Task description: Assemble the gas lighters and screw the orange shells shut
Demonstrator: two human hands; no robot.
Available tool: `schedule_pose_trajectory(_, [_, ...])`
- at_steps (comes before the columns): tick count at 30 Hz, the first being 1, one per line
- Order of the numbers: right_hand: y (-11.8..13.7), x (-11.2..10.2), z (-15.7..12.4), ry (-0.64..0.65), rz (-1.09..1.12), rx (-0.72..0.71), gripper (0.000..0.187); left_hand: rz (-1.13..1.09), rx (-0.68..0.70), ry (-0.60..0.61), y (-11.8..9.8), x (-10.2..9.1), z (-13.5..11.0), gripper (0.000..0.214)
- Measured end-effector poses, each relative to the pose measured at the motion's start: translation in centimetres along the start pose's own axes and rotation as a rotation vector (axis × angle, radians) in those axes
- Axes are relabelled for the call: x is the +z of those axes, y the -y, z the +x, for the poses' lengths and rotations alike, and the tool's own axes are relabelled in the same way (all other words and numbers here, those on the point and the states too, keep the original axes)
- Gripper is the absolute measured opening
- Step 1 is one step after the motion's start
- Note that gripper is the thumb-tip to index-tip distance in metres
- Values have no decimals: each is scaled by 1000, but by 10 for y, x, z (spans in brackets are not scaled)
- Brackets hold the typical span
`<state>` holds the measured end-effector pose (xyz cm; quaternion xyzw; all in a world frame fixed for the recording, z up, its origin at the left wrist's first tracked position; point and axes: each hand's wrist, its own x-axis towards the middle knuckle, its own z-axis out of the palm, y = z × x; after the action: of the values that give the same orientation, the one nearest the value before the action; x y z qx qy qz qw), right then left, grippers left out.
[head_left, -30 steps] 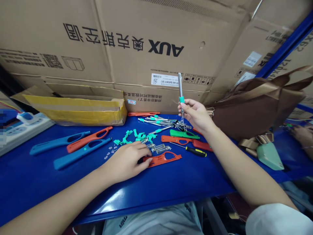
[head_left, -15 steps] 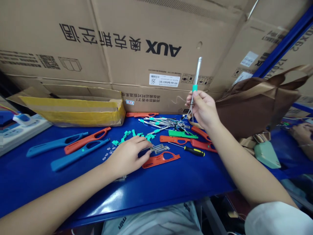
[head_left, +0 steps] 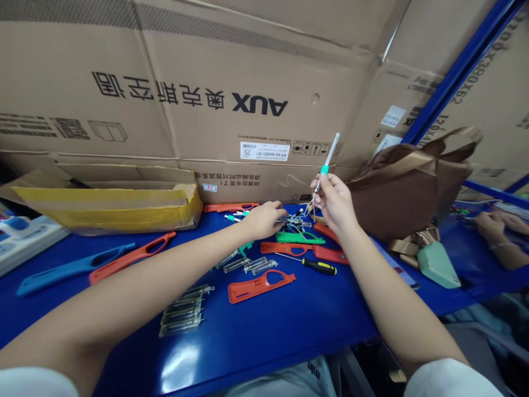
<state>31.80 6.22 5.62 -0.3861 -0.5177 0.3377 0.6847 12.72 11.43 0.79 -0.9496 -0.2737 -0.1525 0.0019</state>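
Pinching rod (head_left: 332, 150) below collar (head_left: 324, 170), right hand (head_left: 335, 201). Likely light, stiff; wires (head_left: 309, 207) beneath likely fragile. Left hand (head_left: 265, 219): can't tell grip.

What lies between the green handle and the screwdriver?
Between the green handle and screwdriver, the head view shows an orange handle and a red handle.
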Motion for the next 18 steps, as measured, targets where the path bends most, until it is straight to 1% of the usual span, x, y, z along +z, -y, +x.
schedule_pose_trajectory(3, [-9,-11,-1,-33,-12,22,51,23,15,19,5,6,10,33])
schedule_pose_trajectory(7, [-18,-22,5,-79,-47,44,51,48,4,-1,8,1,12,34])
schedule_pose_trajectory(9, [-21,-26,8,-93,-70,49,50,56,-13,-25,9,-3,11,32])
schedule_pose_trajectory(14, [-25,-32,12,-129,-91,55,49,57,-51,-92,17,-8,2,15])
schedule_pose_trajectory(18, [-28,-33,13,-181,-75,27,48,50,-70,-122,22,-7,-4,16])
